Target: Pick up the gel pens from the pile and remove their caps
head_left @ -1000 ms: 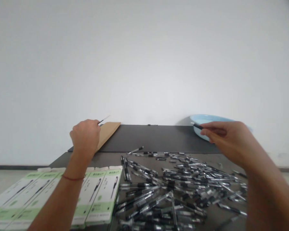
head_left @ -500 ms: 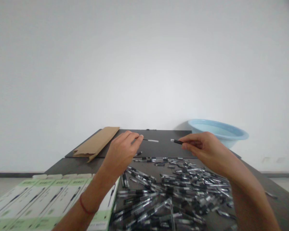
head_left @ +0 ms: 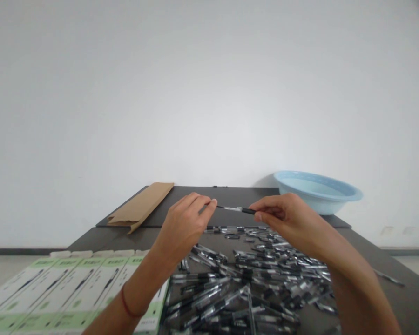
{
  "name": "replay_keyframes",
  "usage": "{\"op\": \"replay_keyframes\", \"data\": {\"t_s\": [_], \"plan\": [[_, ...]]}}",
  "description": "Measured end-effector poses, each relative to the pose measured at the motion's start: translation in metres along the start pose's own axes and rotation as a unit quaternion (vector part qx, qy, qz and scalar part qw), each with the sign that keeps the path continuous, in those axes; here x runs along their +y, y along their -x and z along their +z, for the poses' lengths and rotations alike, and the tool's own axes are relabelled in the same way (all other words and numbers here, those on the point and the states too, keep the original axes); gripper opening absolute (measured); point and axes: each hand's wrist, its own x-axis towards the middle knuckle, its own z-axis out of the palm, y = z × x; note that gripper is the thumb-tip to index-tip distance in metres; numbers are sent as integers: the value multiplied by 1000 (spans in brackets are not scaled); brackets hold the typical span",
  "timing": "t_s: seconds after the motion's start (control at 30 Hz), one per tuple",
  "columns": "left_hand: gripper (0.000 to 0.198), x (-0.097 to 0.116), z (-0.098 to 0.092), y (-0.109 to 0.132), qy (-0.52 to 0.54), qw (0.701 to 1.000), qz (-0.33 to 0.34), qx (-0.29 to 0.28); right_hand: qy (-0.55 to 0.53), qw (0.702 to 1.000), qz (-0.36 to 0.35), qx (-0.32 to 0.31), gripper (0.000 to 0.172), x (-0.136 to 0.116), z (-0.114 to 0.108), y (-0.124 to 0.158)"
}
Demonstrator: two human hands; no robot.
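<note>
My left hand (head_left: 190, 218) pinches a thin pen refill (head_left: 230, 208), dark near the fingers and pale toward its far end. Between the thumb and fingertips of my right hand (head_left: 286, 214) is a pen barrel (head_left: 247, 211) with a black grip. Its pale front end meets the refill's pale end, the two lined up above the table. Whether one has slid inside the other I cannot tell. Below both hands lies a wide heap of clear and black pens (head_left: 244, 274).
Green-and-white boxes (head_left: 63, 288) printed with pens stand in a row at the front left. A brown paper bag (head_left: 143, 204) lies behind them. At the back right, a light blue basin (head_left: 331, 195) rests on the dark table (head_left: 122, 239), against the white wall.
The refill and the barrel, apart half a second ago, now meet end to end. My left hand has moved right and my right hand slightly left.
</note>
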Motion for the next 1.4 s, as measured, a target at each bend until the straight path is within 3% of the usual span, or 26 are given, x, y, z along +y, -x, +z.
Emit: {"op": "replay_keyframes", "data": {"t_s": [0.2, 0.43, 1.17, 1.27, 1.4], "plan": [[27, 2, -2, -1, 0, 1000, 15, -7, -16, 1000, 0, 5, 29, -1, -2, 1], [26, -9, -1, 2, -4, 1000, -11, 3, -21, 1000, 7, -2, 29, 1, -6, 2], [23, 2, -4, -1, -12, 1000, 5, -4, -11, 1000, -3, -11, 26, -1, -2, 3], [28, 11, -4, -4, 22, 1000, 10, -2, -6, 1000, -8, -7, 23, -3, 1, 1], [50, 21, -8, -9, 135, 990, -35, 32, -5, 998, -24, -59, 22, -6, 5, -5]]}}
